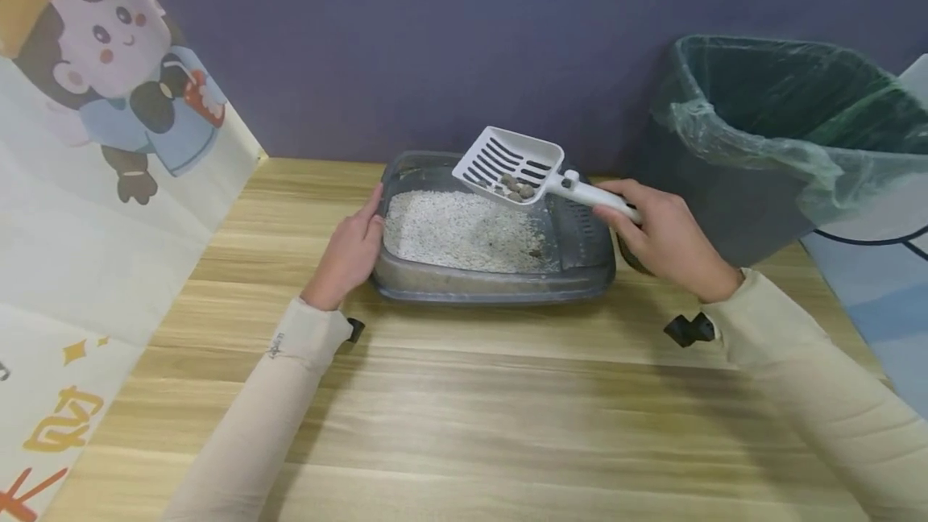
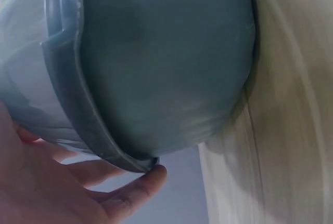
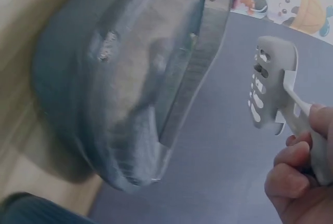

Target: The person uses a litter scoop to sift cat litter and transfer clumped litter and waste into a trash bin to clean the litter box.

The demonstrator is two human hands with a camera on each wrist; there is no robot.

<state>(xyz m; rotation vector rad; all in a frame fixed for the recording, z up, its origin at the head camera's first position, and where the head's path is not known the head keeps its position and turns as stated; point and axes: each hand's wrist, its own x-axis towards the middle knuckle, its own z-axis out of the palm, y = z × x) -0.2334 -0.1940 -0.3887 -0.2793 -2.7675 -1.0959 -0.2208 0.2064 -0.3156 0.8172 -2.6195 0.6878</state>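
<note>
Right hand [image 1: 673, 238] grips a scoop [image 1: 557, 182] bearing clumps [image 1: 517, 188] above the litter tray [image 1: 493, 295]; left hand [image 1: 348, 258], fingers seemingly straight, touches the litter tray at nine o'clock.

The head view looks forward and down from above, the cat litter box [image 1: 487, 285] at the dial's centre. The left wrist view sits close beside that box, turned sideways, with the wood-grain tabletop [image 2: 294, 125] toward 3 o'clock. The right wrist view, also near, has it toward 9, sharing the slotted litter scoop [image 3: 277, 91] and cartoon mural [image 3: 287, 7] with the head view.
</note>
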